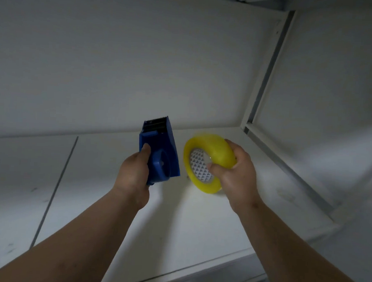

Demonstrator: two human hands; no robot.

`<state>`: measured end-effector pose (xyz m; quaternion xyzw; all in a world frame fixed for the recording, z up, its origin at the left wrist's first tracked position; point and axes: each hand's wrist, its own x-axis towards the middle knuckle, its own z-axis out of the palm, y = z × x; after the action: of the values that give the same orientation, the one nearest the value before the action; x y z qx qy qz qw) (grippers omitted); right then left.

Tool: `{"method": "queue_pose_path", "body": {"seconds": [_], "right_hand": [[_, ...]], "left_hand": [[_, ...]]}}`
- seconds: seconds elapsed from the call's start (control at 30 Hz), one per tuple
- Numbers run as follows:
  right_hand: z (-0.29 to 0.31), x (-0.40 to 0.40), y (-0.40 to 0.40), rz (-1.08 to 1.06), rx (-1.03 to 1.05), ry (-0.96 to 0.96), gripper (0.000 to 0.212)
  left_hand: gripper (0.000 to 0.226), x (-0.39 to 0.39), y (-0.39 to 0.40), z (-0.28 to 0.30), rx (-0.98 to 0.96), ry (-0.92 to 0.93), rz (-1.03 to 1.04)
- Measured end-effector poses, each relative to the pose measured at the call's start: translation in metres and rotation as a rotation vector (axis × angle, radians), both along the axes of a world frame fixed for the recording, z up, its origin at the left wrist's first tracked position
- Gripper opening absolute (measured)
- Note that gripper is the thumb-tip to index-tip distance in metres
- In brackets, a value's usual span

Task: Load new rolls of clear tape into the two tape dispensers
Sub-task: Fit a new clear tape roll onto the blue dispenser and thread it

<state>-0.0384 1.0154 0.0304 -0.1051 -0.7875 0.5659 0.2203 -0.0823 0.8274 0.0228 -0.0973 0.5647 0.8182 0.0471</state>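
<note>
My left hand grips a blue tape dispenser held above the white shelf, its toothed cutter pointing up and away and its round hub empty. Just to its right, my right hand holds a yellowish roll of clear tape tilted on edge, thumb inside the patterned white core. Roll and dispenser are a small gap apart. Only one dispenser is in view.
Both hands hover over a white shelf surface inside a white cabinet. A back wall rises behind, a side wall with a metal rail stands on the right, and a seam runs down the shelf at left.
</note>
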Motion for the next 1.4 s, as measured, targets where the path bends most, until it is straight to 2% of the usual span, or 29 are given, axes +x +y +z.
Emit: {"method": "queue_pose_path", "body": {"seconds": [0.1,0.27,0.37,0.5,0.6,0.7,0.9,1.1,1.23,1.4], "right_hand": [[-0.004,0.007,-0.024,-0.037,0.034,0.040,0.058],[-0.011,0.025,-0.055,0.041,0.074,0.091,0.051],[-0.015,0.031,-0.067,0.134,0.102,0.089,0.051],[-0.017,0.042,-0.071,0.268,0.108,0.056,0.061],[-0.006,0.051,-0.067,0.329,0.046,-0.035,0.065],[0.006,0.057,-0.061,0.350,0.037,-0.121,0.049],[0.017,0.064,-0.050,0.252,-0.026,-0.177,0.013],[0.017,0.081,-0.038,0.176,0.115,-0.090,0.016],[0.018,0.091,-0.032,0.158,0.134,-0.082,0.015],[0.020,0.105,-0.029,0.129,0.149,-0.061,0.018]], "left_hand": [[0.023,0.006,-0.004,-0.002,-0.048,0.078,-0.069],[0.009,0.018,-0.008,-0.006,-0.044,0.131,-0.176],[0.018,0.024,-0.008,-0.006,0.029,0.097,-0.191],[0.029,0.035,-0.011,-0.007,0.106,0.068,-0.172],[0.039,0.045,-0.013,-0.007,0.130,0.059,-0.165],[0.043,0.056,-0.010,-0.009,0.082,0.100,-0.191],[0.050,0.080,0.000,-0.011,0.010,0.189,-0.239],[0.038,0.098,0.006,-0.008,-0.078,0.211,-0.247],[0.032,0.109,0.008,-0.005,-0.106,0.229,-0.278],[0.039,0.118,0.010,-0.006,-0.103,0.233,-0.290]]}}
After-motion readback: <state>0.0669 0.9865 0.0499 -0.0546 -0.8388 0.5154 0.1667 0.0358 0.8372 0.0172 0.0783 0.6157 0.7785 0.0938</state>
